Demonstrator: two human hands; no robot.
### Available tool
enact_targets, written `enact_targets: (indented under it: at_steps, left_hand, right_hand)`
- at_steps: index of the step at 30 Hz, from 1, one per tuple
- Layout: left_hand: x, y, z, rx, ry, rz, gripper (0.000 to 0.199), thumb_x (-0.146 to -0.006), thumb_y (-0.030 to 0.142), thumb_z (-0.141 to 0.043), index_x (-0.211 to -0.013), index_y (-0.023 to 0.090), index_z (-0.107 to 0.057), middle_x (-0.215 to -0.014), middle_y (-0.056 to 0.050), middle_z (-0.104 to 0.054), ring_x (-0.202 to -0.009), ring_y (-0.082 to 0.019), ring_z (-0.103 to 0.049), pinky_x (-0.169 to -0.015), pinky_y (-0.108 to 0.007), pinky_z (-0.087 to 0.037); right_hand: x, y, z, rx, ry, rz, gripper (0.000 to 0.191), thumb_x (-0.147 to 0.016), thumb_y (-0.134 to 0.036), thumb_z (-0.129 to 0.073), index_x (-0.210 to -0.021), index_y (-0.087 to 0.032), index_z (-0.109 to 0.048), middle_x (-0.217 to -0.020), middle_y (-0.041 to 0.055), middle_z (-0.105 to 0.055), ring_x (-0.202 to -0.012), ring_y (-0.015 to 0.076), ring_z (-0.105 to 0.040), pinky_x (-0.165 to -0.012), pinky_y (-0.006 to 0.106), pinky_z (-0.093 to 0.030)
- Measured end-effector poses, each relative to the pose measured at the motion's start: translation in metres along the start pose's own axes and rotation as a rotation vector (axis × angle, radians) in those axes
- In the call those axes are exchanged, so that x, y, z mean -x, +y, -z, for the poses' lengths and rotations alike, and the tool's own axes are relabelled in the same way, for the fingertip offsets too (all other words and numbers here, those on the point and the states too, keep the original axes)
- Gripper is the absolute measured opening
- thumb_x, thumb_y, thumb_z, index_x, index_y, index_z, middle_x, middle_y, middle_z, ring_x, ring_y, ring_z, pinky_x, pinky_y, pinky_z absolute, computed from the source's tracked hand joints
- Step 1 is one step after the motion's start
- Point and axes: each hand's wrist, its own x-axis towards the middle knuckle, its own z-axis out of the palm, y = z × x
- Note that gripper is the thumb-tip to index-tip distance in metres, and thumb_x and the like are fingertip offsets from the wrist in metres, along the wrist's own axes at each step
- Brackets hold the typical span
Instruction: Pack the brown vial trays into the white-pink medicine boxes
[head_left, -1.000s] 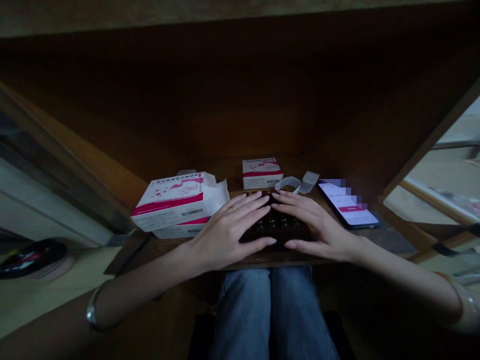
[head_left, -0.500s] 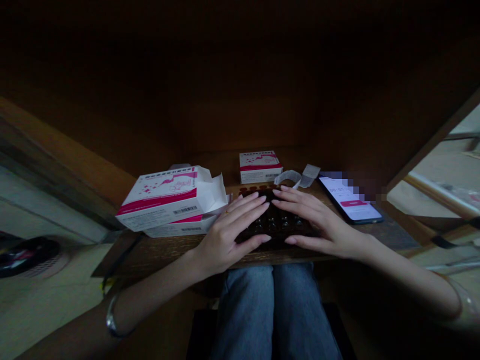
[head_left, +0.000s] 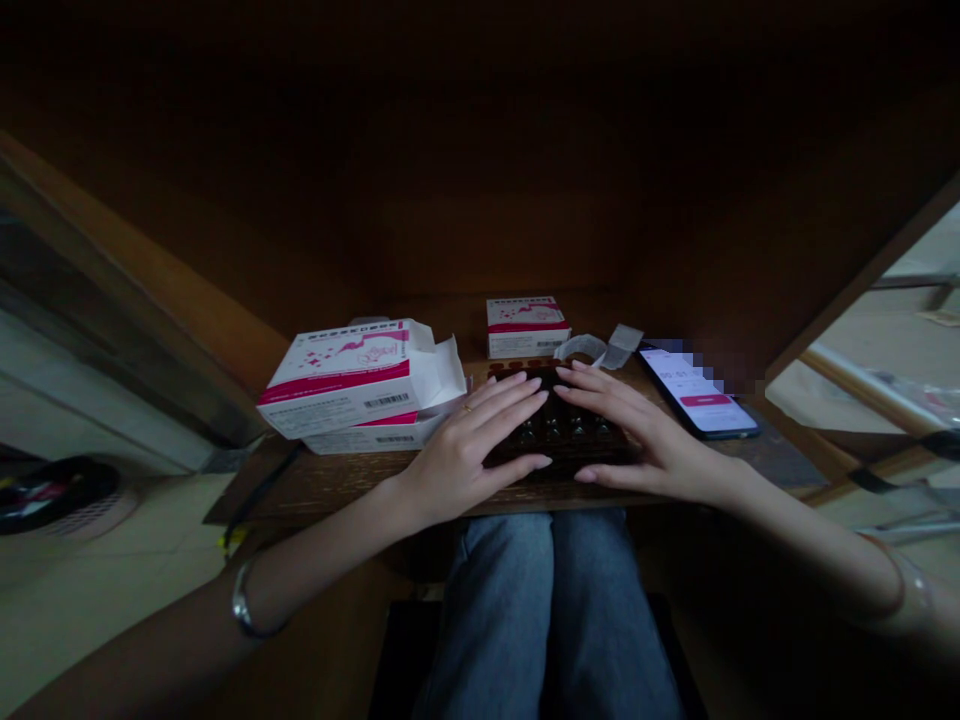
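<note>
The person sits at a dark wooden bench [head_left: 330,488] set into a brown timber recess [head_left: 480,215], with the left hand [head_left: 469,440] and right hand [head_left: 637,440] laid palm-down over a dark blister tray [head_left: 562,435] near the bench's front edge; the tray sits between the hands, its rows of small glinting blisters showing between the fingers; the grip on both sides is spread, fingers reaching across the tray and thumbs along its near side, though whether either hand is clamping it I cannot tell; a gold ring [head_left: 466,407] sits on the left hand; just left of the tray lies an open white-and-magenta carton [head_left: 337,378] on top of a second carton [head_left: 375,435]; a third, closed carton [head_left: 527,328] stands behind it; beside that lies a curled paper strip [head_left: 589,348]; a smartphone [head_left: 697,392] lies lit at the right; jeans-clad knees [head_left: 510,610] sit below the bench; pale floor tiles [head_left: 112,590] show at lower left, with a dark round object [head_left: 56,495] on them.
</note>
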Motion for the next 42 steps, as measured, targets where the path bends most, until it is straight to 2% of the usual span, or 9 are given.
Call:
enact_targets:
  at_steps: [14,18,21,23,26,31,35,39,42]
  left_hand:
    - [0.001,-0.001,-0.002,0.035,-0.012,0.038,0.065,-0.087,0.034,-0.070,-0.145,0.018,-0.045,-0.146,-0.015,-0.054,-0.141,-0.025,-0.045,-0.119,-0.049,-0.036]
    - [0.002,0.004,-0.002,0.078,0.025,0.162,0.068,-0.085,0.032,-0.072,-0.145,0.019,-0.043,-0.151,-0.016,-0.046,-0.143,-0.025,-0.042,-0.119,-0.048,-0.036]
    - [0.004,0.005,-0.001,0.090,0.039,0.327,0.085,-0.078,0.038,-0.078,-0.149,0.016,-0.036,-0.159,-0.021,-0.031,-0.148,-0.028,-0.032,-0.120,-0.050,-0.032]
    - [0.004,0.003,-0.001,0.122,0.001,0.405,0.093,-0.075,0.042,-0.080,-0.150,0.016,-0.032,-0.160,-0.021,-0.028,-0.150,-0.030,-0.028,-0.121,-0.051,-0.029]
    - [0.004,0.001,-0.002,0.162,-0.038,0.445,0.095,-0.075,0.043,-0.080,-0.151,0.017,-0.029,-0.160,-0.020,-0.029,-0.150,-0.028,-0.027,-0.122,-0.050,-0.026]
    - [0.004,0.001,-0.004,0.206,-0.035,0.499,0.099,-0.074,0.044,-0.080,-0.152,0.019,-0.026,-0.163,-0.021,-0.020,-0.152,-0.032,-0.020,-0.122,-0.053,-0.022]
    - [0.004,0.001,-0.005,0.370,-0.035,0.499,0.103,-0.075,0.041,-0.080,-0.155,0.021,-0.018,-0.157,-0.020,-0.034,-0.145,-0.033,-0.037,-0.118,-0.056,-0.031]
    - [-0.001,0.003,-0.004,0.503,0.030,0.537,0.087,-0.080,0.036,-0.076,-0.151,0.025,-0.028,-0.153,-0.016,-0.043,-0.140,-0.030,-0.045,-0.116,-0.054,-0.036]
    - [-0.004,0.003,-0.004,0.537,0.073,0.564,0.083,-0.078,0.036,-0.078,-0.148,0.025,-0.034,-0.148,-0.014,-0.049,-0.136,-0.029,-0.049,-0.116,-0.054,-0.036]
  right_hand:
    - [0.001,-0.001,-0.002,-0.023,0.003,-0.020,0.070,-0.092,-0.030,-0.064,-0.153,-0.031,-0.031,-0.160,0.0098,-0.034,-0.151,0.0243,-0.025,-0.122,0.050,-0.027]
    - [0.004,-0.001,-0.003,-0.042,0.056,-0.102,0.081,-0.088,-0.036,-0.070,-0.155,-0.031,-0.026,-0.162,0.0106,-0.029,-0.151,0.0263,-0.027,-0.121,0.051,-0.028]
    - [0.006,0.002,-0.002,-0.030,0.107,-0.212,0.092,-0.080,-0.044,-0.077,-0.155,-0.028,-0.028,-0.163,0.0129,-0.024,-0.150,0.0300,-0.027,-0.120,0.054,-0.028]
    - [0.008,0.005,-0.001,-0.052,0.095,-0.237,0.091,-0.079,-0.045,-0.078,-0.154,-0.028,-0.030,-0.162,0.0125,-0.029,-0.149,0.0297,-0.030,-0.120,0.054,-0.029]
    - [0.009,0.010,-0.001,-0.098,0.087,-0.220,0.088,-0.080,-0.042,-0.077,-0.155,-0.030,-0.030,-0.158,0.0107,-0.038,-0.145,0.0276,-0.038,-0.119,0.051,-0.033]
    - [0.010,0.011,0.000,-0.138,0.127,-0.231,0.088,-0.078,-0.041,-0.079,-0.153,-0.029,-0.035,-0.156,0.0116,-0.041,-0.143,0.0305,-0.041,-0.117,0.054,-0.035]
    - [0.008,0.009,0.001,-0.204,0.158,-0.258,0.083,-0.078,-0.039,-0.079,-0.151,-0.027,-0.040,-0.152,0.0116,-0.047,-0.139,0.0306,-0.047,-0.116,0.055,-0.037]
    - [0.007,0.009,-0.002,-0.242,0.205,-0.285,0.078,-0.080,-0.042,-0.078,-0.148,-0.025,-0.044,-0.147,0.0122,-0.054,-0.137,0.0312,-0.050,-0.114,0.056,-0.038]
    - [0.008,0.011,-0.005,-0.260,0.236,-0.305,0.075,-0.081,-0.044,-0.076,-0.147,-0.025,-0.046,-0.144,0.0124,-0.056,-0.134,0.0309,-0.053,-0.113,0.055,-0.040]
